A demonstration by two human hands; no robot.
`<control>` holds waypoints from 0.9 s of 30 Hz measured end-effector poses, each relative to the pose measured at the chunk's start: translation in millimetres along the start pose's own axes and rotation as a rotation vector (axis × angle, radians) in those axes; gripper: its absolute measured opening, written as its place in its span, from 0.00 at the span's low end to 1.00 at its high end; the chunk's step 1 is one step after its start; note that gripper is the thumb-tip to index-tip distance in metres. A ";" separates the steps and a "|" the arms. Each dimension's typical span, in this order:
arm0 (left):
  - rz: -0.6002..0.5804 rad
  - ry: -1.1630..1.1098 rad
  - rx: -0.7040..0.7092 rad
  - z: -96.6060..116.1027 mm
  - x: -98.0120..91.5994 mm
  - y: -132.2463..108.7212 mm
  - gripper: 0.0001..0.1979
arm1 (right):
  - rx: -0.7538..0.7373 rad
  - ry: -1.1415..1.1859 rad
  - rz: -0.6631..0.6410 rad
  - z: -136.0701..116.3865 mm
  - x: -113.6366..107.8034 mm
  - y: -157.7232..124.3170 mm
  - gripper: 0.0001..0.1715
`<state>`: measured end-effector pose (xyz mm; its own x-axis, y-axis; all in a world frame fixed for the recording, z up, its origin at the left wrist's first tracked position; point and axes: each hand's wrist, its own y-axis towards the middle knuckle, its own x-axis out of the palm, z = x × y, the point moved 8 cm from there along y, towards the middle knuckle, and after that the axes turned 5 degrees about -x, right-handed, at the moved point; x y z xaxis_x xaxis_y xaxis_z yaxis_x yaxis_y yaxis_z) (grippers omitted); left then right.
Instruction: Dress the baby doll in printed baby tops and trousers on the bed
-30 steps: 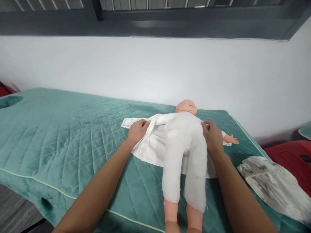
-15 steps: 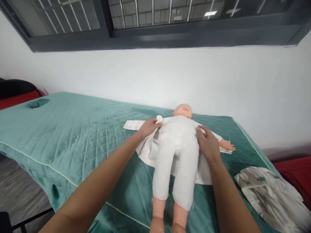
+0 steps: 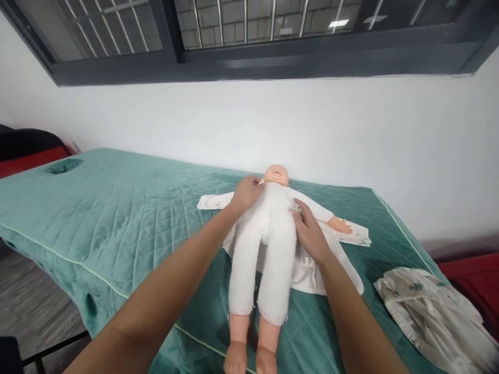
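A baby doll [image 3: 268,228] with a white cloth body lies face up, its bare feet toward me. Under it is spread an opened baby shirt [image 3: 310,272], white with small prints on its sleeves. My left hand [image 3: 248,193] is closed at the doll's shoulder on the left and hides that arm. On the other side, my right hand [image 3: 310,231] grips the doll's torso, thumb and fingers pressed at the waist. The doll's arm [image 3: 338,224] on the right stretches out over the shirt sleeve [image 3: 358,235].
A green quilted cover [image 3: 128,208] lies over the bed. Crumpled baby trousers [image 3: 429,311], or similar printed cloth, sit at the right front. Behind the bed rise a white wall [image 3: 187,124] and a dark window frame [image 3: 312,59]. Red items [image 3: 471,275] stand at the right.
The doll has shifted left across the shirt, baring more cloth on the right. My left hand has moved up from the shirt's edge to the doll's shoulder; my right hand has moved left with the doll.
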<state>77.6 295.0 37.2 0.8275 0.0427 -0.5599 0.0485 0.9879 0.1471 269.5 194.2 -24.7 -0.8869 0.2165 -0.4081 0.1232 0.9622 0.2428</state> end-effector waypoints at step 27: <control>0.032 -0.083 0.209 -78.7 -46.5 -151.9 0.21 | -0.006 0.070 -0.127 2.3 22.5 -2.9 0.43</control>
<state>-12.3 154.7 -23.3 0.8731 0.0528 -0.4847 0.1291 0.9336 0.3342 250.2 196.7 -36.7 -0.9242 0.0812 -0.3733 0.0060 0.9801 0.1983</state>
